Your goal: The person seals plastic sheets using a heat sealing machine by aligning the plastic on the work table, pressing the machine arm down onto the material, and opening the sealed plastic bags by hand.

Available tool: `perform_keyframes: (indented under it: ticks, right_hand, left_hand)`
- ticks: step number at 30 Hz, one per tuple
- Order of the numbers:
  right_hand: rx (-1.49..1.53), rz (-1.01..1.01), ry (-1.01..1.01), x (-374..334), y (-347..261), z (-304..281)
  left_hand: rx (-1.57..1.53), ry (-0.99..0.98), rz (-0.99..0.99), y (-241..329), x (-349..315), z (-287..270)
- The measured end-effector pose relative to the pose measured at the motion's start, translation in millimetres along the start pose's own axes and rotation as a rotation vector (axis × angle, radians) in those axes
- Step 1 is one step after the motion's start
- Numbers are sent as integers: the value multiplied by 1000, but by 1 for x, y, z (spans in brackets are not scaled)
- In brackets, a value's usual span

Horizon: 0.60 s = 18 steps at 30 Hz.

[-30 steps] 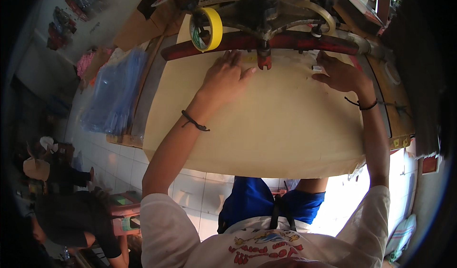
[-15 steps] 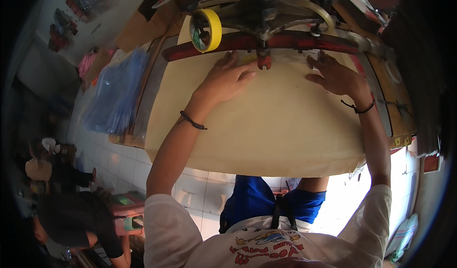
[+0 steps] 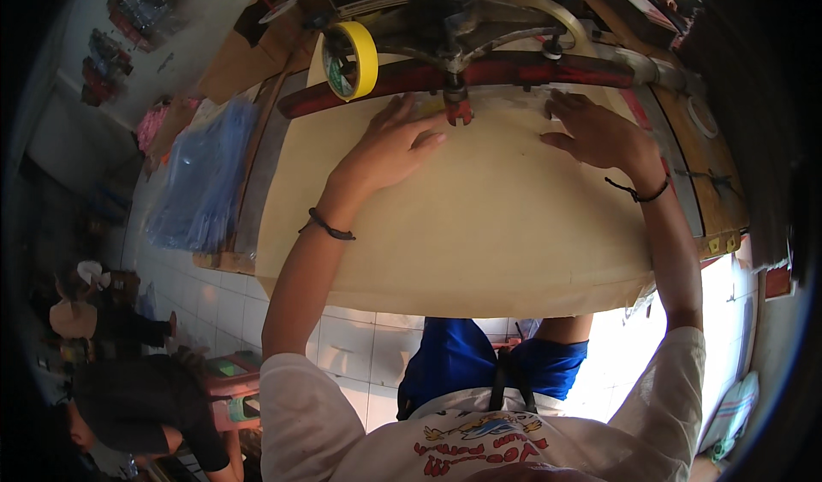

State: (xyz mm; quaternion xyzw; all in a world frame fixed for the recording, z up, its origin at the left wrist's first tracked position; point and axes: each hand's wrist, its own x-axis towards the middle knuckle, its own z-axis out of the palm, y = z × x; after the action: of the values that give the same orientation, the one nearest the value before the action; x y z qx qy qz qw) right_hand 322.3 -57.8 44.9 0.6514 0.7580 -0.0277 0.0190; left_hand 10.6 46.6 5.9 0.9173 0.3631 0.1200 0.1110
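A wide tan sheet [image 3: 479,225] covers the bench in front of me and hangs over its near edge. Flat on it, to the left of a small red forked tip [image 3: 460,112], lies my left hand [image 3: 390,144], fingers stretched toward a long red bar [image 3: 385,81]. My right hand [image 3: 599,131] rests spread near the bar's right part, its fingertips by a clear, shiny strip [image 3: 514,98] along the sheet's far side. Neither hand grips anything. The bar hangs across the sheet under a dark metal frame [image 3: 454,41] and partly hides what lies beyond.
A roll of yellow tape [image 3: 366,61] hangs on the frame's left. Bluish clear plastic sheets [image 3: 201,178] are piled at the bench's left. A wooden edge [image 3: 715,169] with a pale ring [image 3: 703,116] borders the right. Another person [image 3: 141,405] bends low at the lower left.
The whole view has shifted slightly, so the bar and tape sit a little farther left. Both hands stay flat on the sheet in nearly the same places.
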Motion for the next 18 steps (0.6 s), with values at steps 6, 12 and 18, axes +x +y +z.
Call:
perform_keyframes:
  ticks: [6,12,18]
  right_hand:
    - [8,25,-21,1,2,4]
    - [-7,44,-58,1,2,0]
    - [4,34,-77,3,0,0]
  left_hand:
    - [16,-11,8,4,-4,-1]
    - [17,-26,-3,7,-4,-5]
    - [89,-70,9,-4,-3,1]
